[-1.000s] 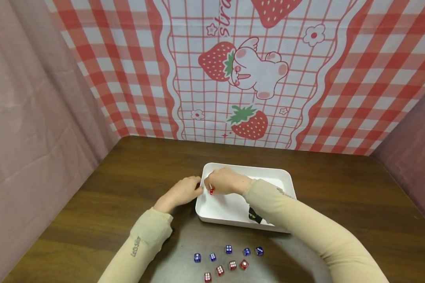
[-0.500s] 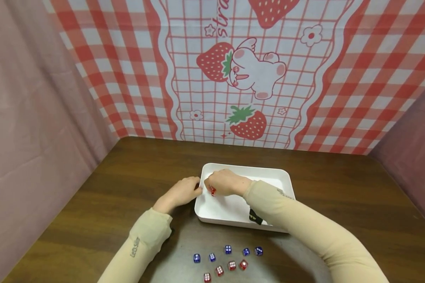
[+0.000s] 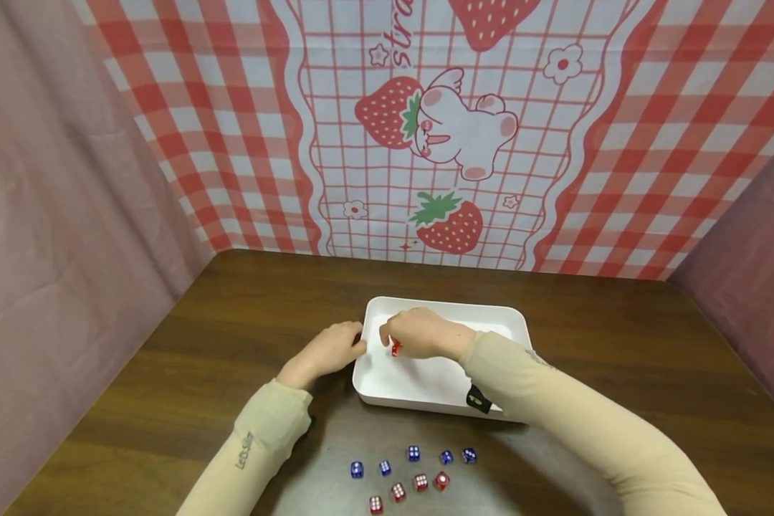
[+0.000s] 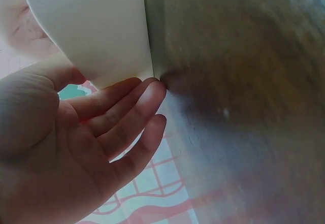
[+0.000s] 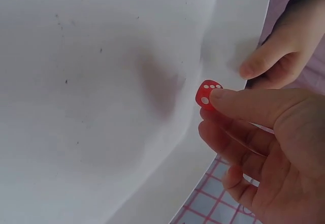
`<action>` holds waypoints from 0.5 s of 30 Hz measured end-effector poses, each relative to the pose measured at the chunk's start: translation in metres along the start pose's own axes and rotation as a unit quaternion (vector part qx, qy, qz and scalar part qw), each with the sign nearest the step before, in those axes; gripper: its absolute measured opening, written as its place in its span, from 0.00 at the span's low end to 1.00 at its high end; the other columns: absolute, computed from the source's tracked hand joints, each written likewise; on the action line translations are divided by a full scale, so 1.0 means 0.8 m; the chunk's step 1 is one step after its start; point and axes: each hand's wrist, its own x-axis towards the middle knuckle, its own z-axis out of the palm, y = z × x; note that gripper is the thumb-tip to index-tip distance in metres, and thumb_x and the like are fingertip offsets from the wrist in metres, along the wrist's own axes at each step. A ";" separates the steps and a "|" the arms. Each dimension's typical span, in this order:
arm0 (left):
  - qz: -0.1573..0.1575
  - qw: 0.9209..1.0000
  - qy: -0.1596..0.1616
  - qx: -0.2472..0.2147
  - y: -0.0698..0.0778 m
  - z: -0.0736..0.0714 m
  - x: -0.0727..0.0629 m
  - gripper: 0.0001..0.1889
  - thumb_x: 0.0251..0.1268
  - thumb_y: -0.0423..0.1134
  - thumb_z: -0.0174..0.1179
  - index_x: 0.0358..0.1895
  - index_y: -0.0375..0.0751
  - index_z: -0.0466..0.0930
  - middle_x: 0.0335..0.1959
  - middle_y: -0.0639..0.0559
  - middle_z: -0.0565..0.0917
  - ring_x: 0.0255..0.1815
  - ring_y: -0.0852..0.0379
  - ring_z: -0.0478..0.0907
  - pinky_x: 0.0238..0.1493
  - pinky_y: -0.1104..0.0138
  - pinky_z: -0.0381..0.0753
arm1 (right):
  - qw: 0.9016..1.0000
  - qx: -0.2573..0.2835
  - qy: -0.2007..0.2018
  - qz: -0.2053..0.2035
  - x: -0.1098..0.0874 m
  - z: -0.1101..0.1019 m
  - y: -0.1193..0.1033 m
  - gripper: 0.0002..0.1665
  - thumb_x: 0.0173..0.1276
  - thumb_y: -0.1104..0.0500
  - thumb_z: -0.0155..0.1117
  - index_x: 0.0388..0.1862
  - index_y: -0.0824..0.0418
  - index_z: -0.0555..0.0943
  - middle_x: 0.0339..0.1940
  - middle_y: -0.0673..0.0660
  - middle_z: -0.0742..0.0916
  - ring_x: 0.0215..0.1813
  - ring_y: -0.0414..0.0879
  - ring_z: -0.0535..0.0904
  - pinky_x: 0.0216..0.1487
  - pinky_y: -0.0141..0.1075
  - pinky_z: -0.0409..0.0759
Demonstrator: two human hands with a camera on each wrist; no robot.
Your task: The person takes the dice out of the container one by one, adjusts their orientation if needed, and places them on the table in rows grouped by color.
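Note:
In the head view a shallow white tray (image 3: 419, 405) lies on the table. My left hand (image 3: 322, 351) holds its left wall, thumb over the rim and fingers against the outer side, as the left wrist view shows. Above the tray's left part, my right hand (image 3: 426, 334) pinches a red die (image 3: 396, 348) between thumb and fingers. White pips show on this die (image 5: 205, 96) in the right wrist view, where the tray floor lies below it. The right hand and forearm hide part of the tray's inside.
In front of the tray, several blue dice (image 3: 413, 453) form a loose row, with several red dice (image 3: 398, 492) in another row nearer to me. A strawberry-print cloth (image 3: 451, 143) hangs behind the wooden table (image 3: 284, 287). Pink curtains (image 3: 64, 215) stand at the sides.
My right hand has shifted slightly to the right over the tray with the red die still pinched. The left hand stays at the tray's left wall, and the dice rows have not moved.

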 end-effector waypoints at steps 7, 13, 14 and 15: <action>-0.010 1.000 -0.007 -0.005 0.001 0.001 0.001 0.08 0.60 0.37 0.52 0.24 0.42 0.69 0.22 0.52 0.71 0.26 0.55 0.67 0.31 0.62 0.68 | 1.000 0.005 0.006 -0.004 -0.016 -0.006 0.002 0.04 0.54 0.62 0.64 0.30 0.55 0.82 0.29 0.49 0.83 0.32 0.44 0.78 0.36 0.39 0.75; -0.013 1.000 -0.010 -0.002 0.000 0.002 0.001 0.09 0.61 0.38 0.52 0.24 0.42 0.68 0.21 0.52 0.70 0.25 0.55 0.67 0.30 0.63 0.67 | 1.000 0.009 0.017 -0.013 -0.032 -0.011 0.001 0.04 0.54 0.62 0.65 0.30 0.55 0.82 0.29 0.49 0.83 0.32 0.43 0.78 0.35 0.39 0.75; -0.013 1.000 -0.011 -0.002 0.000 0.002 0.001 0.09 0.61 0.38 0.52 0.24 0.42 0.68 0.21 0.52 0.70 0.25 0.55 0.67 0.30 0.63 0.67 | 1.000 0.009 0.019 -0.015 -0.034 -0.011 0.000 0.04 0.55 0.61 0.65 0.30 0.54 0.82 0.29 0.48 0.83 0.31 0.43 0.78 0.35 0.39 0.74; -0.014 1.000 -0.012 -0.003 0.000 0.002 0.001 0.09 0.61 0.38 0.52 0.24 0.42 0.68 0.21 0.52 0.70 0.25 0.55 0.67 0.30 0.63 0.67 | 1.000 0.009 0.020 -0.017 -0.036 -0.011 0.000 0.03 0.55 0.61 0.64 0.30 0.54 0.82 0.29 0.48 0.83 0.31 0.42 0.78 0.35 0.39 0.74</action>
